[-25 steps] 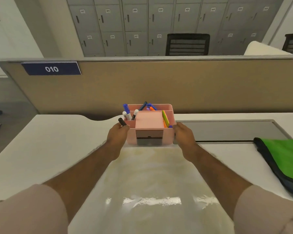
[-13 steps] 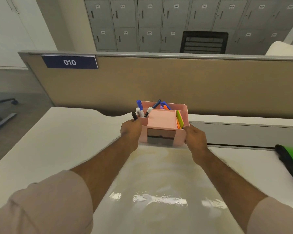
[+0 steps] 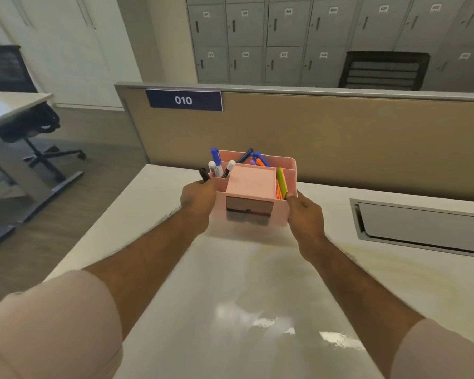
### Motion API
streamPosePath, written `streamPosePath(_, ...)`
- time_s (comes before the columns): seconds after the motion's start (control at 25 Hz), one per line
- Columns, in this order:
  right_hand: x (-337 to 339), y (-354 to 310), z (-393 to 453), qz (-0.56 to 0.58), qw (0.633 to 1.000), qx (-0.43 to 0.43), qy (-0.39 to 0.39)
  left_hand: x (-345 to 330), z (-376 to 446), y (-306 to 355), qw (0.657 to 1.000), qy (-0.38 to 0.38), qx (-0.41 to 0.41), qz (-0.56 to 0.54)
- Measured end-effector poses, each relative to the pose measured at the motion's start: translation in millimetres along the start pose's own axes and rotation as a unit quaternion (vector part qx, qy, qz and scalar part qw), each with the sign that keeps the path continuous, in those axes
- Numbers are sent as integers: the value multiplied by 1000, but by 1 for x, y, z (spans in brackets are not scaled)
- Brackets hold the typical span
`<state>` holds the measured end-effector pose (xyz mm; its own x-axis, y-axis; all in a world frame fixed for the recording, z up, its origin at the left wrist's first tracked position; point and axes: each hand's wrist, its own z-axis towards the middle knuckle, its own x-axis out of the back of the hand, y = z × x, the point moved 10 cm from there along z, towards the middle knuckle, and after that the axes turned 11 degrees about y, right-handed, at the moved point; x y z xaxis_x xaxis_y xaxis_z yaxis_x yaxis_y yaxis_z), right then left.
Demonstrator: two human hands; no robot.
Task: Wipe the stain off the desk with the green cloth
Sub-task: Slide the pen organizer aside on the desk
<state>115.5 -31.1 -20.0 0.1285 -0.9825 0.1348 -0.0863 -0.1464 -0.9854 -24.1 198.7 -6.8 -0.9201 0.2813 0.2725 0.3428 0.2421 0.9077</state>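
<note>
A pink desk organiser (image 3: 253, 184) with markers, pens and sticky notes is at the far left part of the white desk (image 3: 137, 209). My left hand (image 3: 197, 199) grips its left side and my right hand (image 3: 304, 214) grips its right side. A yellowish wet stain (image 3: 367, 258) spreads over the desk to the right of my right arm, with shiny wet patches nearer to me. The green cloth is out of view.
A beige partition (image 3: 340, 149) with a "010" sign (image 3: 184, 100) runs behind the desk. A grey cable flap (image 3: 422, 224) is set into the desk at the right. The desk's left edge drops to the floor, where an office chair (image 3: 36, 127) and another desk stand.
Both hands have carried the organiser leftwards toward the desk's far left corner. My view has turned left, so the green cloth at the right has left the frame.
</note>
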Motion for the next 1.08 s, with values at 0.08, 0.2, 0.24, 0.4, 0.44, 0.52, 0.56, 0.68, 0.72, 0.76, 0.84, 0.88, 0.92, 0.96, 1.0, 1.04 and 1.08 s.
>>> streamPosePath(0.08,-24,2,-15,-6,1000,0,-10,25,13,-2,1000,6,3,10)
streamPosePath(0.2,-54,7,-37,-23,999,5,-22,60,27,-8,1000,11,8,4)
streamPosePath(0.24,-64,9,-43,-27,999,7,-27,72,30,-10,1000,12,11,4)
streamPosePath(0.4,-96,13,-73,-53,998,20,-36,112,36,-21,1000,18,23,-10)
streamPosePath(0.44,-103,14,-80,-58,997,22,-38,120,38,-24,999,23,27,-14)
streamPosePath(0.52,-115,18,-93,-66,996,26,-49,136,44,-30,999,30,33,-18)
streamPosePath(0.56,-119,19,-100,-69,996,27,-56,141,48,-32,999,32,31,-17)
streamPosePath(0.68,-126,24,-114,-85,994,24,-62,154,62,-40,999,37,27,0)
streamPosePath(0.72,-127,25,-117,-93,993,26,-63,155,67,-45,999,34,29,7)
streamPosePath(0.76,-128,26,-119,-102,992,29,-65,155,71,-51,999,29,34,13)
streamPosePath(0.84,-128,26,-122,-119,989,40,-74,154,75,-63,998,10,55,11)
streamPosePath(0.88,-129,25,-123,-128,987,47,-81,152,75,-67,998,-4,62,3)
streamPosePath(0.92,-130,24,-124,-135,985,52,-91,151,75,-70,998,-16,64,-7)
streamPosePath(0.96,-130,24,-126,-138,984,53,-102,149,72,-72,998,-26,64,-10)
streamPosePath(1.0,-129,24,-127,-138,983,52,-109,150,68,-72,999,-20,41,12)
streamPosePath(1.04,-125,24,-127,-134,983,51,-110,155,65,-67,997,13,-23,73)
streamPosePath(1.08,-118,22,-126,-133,984,56,-102,163,58,-56,975,72,-126,170)
